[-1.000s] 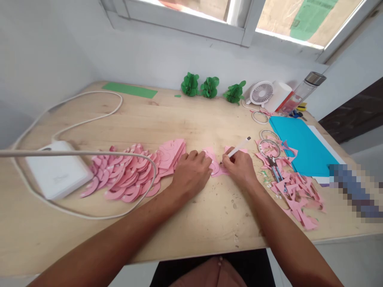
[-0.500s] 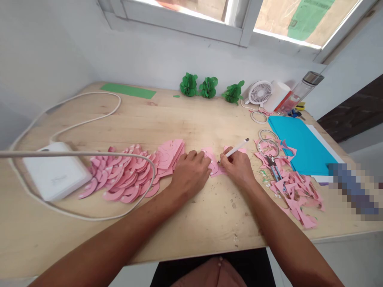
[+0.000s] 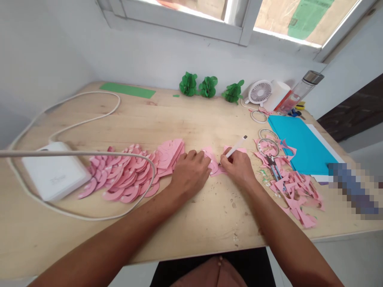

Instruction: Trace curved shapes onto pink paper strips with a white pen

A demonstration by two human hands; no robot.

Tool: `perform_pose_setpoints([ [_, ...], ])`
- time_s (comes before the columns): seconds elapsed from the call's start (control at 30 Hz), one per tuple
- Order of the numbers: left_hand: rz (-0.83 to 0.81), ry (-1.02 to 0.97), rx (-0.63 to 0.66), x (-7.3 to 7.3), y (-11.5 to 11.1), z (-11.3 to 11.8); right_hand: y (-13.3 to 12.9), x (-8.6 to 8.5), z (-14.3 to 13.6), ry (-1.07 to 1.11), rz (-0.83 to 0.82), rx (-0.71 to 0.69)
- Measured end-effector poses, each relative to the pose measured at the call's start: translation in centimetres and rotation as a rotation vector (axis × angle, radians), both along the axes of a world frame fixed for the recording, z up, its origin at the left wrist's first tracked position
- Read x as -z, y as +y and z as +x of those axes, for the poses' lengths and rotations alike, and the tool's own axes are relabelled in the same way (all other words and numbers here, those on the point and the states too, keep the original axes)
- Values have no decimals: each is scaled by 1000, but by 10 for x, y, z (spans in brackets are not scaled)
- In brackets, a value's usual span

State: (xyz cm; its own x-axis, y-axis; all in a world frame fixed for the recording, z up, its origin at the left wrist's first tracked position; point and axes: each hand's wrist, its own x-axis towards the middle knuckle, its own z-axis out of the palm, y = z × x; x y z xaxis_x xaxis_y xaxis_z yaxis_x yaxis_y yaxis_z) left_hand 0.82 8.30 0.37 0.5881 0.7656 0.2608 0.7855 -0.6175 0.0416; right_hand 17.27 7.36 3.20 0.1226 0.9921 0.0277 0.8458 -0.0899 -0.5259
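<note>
In the head view, my right hand [image 3: 240, 168] grips a white pen [image 3: 237, 146], its lower end at a pink paper piece [image 3: 213, 166] that has curved lines on it. My left hand [image 3: 191, 172] lies flat, fingertips on the left part of that piece, holding nothing. Under and beyond my right hand shows another pink paper [image 3: 239, 150]. Just left of my left hand is a stack of pink paper with drawn curves [image 3: 169, 155]. Many cut pink curved pieces [image 3: 128, 175] overlap farther left.
Pink scraps [image 3: 299, 193] with scissors [image 3: 275, 170] and tape rolls [image 3: 259, 116] lie to the right, beside blue sheets [image 3: 308, 143]. A white box [image 3: 56, 171] with a looping cable stands left. Green paper clusters [image 3: 208, 87], a small fan [image 3: 260, 92] and a bottle [image 3: 301, 92] stand at the back.
The pen's upper end has shifted slightly left and up, tilting a little more upright. My left hand stays in place.
</note>
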Motion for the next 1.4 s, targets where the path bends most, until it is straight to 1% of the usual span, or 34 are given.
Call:
perform_pose_setpoints([
  [0.27, 12, -28, 9, 1, 1, 0, 0, 1, 0, -19, 9, -1],
  [0.8, 17, -12, 8, 1, 0, 0, 0, 5, -1, 8, 40, 28],
  [0.93, 14, -31, 9, 1, 1, 0, 0, 7, 0, 57, 66, 14],
  [1.1, 18, -50, 7, 0, 0, 0, 0, 6, 1, 152, 93, 38],
  [1.27, 6, -38, 7, -1, 0, 0, 0, 8, 1, 177, 81, 10],
  [1.4, -9, -26, 0, -1, 0, 0, 1, 13, 2, 230, 89, -35],
])
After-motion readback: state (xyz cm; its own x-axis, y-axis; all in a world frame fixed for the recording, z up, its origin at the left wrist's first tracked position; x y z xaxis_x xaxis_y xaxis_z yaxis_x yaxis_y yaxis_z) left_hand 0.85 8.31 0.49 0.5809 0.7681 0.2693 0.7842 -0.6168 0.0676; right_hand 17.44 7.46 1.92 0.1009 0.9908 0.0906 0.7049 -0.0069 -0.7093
